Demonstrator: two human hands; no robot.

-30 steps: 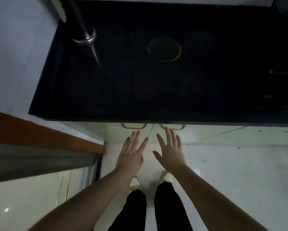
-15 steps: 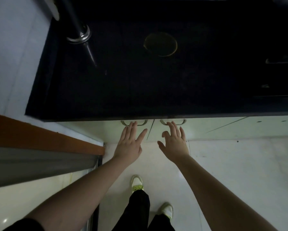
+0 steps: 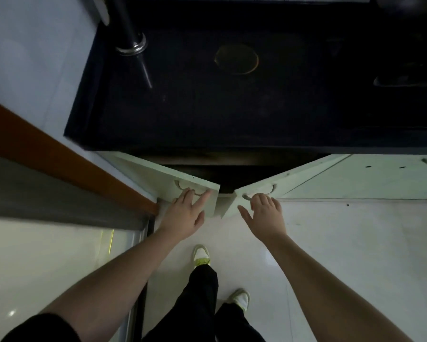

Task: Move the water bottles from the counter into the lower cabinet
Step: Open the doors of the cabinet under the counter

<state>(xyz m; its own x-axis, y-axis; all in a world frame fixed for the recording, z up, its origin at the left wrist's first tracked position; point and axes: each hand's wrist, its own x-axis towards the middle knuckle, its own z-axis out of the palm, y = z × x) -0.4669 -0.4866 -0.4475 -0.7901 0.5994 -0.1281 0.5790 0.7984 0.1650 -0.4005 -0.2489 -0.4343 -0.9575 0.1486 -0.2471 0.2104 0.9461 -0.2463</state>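
Under the black counter (image 3: pixel 207 114), the lower cabinet's two pale green doors stand partly swung out. My left hand (image 3: pixel 183 215) hooks its fingers in the handle (image 3: pixel 180 185) of the left door (image 3: pixel 155 175). My right hand (image 3: pixel 266 215) curls its fingers over the handle (image 3: pixel 273 188) of the right door (image 3: pixel 303 177). The gap between the doors shows a dark cabinet interior (image 3: pixel 222 175). No water bottle can be made out on the dim counter.
A metal pole (image 3: pixel 131 38) rises from the counter's back left, and a round gold-rimmed disc (image 3: pixel 236 59) lies mid-counter. A dark shape (image 3: pixel 405 79) sits at the right edge. A brown door frame (image 3: pixel 59 156) runs along the left. My feet stand on the pale tiled floor (image 3: pixel 355 243).
Both hands reached the closed doors' handles, took hold and pulled. The doors have swung outward, exposing the dark interior. One foot has stepped back.
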